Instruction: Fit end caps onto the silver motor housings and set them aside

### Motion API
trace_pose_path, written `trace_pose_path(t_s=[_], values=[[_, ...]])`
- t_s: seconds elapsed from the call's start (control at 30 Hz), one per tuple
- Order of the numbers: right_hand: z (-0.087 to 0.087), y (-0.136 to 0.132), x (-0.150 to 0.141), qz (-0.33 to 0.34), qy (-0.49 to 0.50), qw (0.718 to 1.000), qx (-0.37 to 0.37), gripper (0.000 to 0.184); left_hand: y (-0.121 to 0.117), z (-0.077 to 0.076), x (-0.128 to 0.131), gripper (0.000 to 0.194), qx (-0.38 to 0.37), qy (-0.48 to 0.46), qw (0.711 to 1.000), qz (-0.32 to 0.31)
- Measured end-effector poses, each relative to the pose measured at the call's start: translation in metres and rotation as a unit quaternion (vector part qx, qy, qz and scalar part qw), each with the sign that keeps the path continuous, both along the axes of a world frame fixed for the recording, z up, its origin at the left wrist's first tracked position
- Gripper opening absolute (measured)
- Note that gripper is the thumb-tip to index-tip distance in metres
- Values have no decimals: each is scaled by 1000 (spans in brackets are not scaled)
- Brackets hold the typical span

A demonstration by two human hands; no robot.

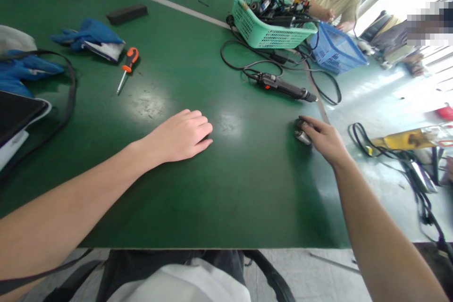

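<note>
My left hand [187, 134] rests palm down on the green table [230, 198]. Its fingers bend loosely, with the thumb a little apart from them, and I see nothing held there; the palm is hidden. Farther right, my right hand [325, 141] grips a small shiny metal part [303, 137] with a dark upper side, close to the table surface. Fingers cover some of this part, so its exact kind is unclear. Beyond the right hand lies a black electric screwdriver [283, 86] with its cable. An orange-and-black screwdriver [128, 67] lies beyond my left hand.
Blue-and-white gloves [92, 37], a dark block [127, 14] and a black strap [72, 85] are on the left. A green basket [269, 35] of cables and tools stands at the back beside a blue basket [334, 49]. Yellow-wrapped goods [406, 140] and cords lie right; other people sit beyond.
</note>
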State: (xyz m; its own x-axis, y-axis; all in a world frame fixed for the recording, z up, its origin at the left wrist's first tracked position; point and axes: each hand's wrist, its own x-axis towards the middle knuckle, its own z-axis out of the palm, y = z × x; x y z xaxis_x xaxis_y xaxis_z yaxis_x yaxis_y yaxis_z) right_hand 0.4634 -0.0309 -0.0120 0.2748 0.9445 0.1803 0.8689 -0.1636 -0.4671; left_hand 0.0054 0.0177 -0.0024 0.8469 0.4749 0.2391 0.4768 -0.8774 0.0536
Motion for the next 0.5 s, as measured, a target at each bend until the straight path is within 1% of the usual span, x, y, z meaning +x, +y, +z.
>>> trace_pose_path(t_s=[0.07, 0.13, 0.2, 0.27, 0.4, 0.5], values=[[-5, -13, -6, -10, 24, 1000, -4, 44, 0, -1, 0, 23, -2, -2, 1000, 1], [-8, -20, -19, -17, 14, 1000, 2, 45, 0, -1, 0, 23, -2, -3, 1000, 2], [-9, -22, -37, -24, -15, 999, 15, 46, 0, -2, 1, 22, -2, -4, 1000, 4], [-11, -20, -58, -16, -32, 999, 32, 46, 0, -3, 1, 20, 0, -8, 1000, 2], [-15, -6, -109, 40, -34, 996, 79, 45, -1, -3, 2, 20, 4, -19, 1000, -3], [-16, 4, -160, 105, -14, 988, 111, 41, -2, 0, 1, 21, 16, -18, 1000, 1]])
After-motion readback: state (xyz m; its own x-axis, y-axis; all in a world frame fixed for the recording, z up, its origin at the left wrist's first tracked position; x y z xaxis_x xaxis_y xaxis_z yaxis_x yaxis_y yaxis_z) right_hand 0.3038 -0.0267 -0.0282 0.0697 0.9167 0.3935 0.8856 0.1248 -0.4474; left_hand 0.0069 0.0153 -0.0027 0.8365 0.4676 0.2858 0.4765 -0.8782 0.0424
